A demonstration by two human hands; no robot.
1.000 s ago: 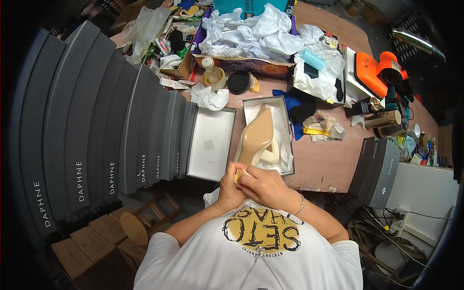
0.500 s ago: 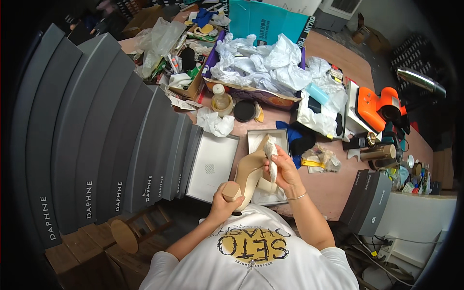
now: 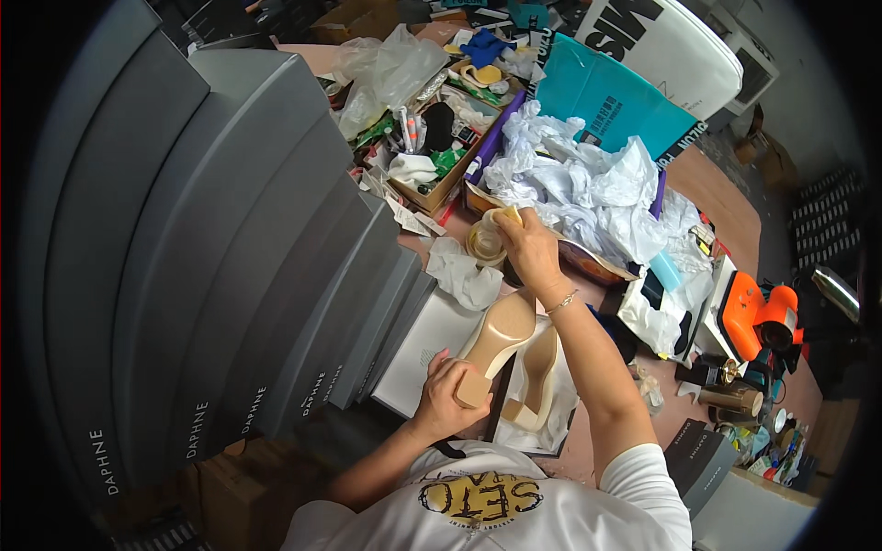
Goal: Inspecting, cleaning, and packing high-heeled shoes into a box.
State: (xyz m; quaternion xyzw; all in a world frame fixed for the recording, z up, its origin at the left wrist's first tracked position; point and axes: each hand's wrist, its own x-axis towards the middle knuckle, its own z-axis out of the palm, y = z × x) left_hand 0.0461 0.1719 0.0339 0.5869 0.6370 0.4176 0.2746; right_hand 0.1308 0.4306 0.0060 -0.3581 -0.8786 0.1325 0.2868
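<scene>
My left hand is closed around the block heel of a beige high-heeled shoe, its sole turned up. A second beige shoe lies on white paper in an open shoe box beside it. Farther off, my right hand pinches a small yellowish sponge-like piece at the top of a clear bottle; the bottle's cap is hidden. Under the held shoe lies the white-lined box lid. Crumpled white paper sits between lid and bottle.
Dark grey shoe boxes form a tall row on the left. Across the table stand a carton of mixed supplies and a purple-edged box of crumpled white paper. An orange device and more grey boxes are at the right.
My right hand has moved from the shoe, where it held a white wad, out to the bottle; the wad is gone from it. The held shoe has turned sole up. The view has shifted.
</scene>
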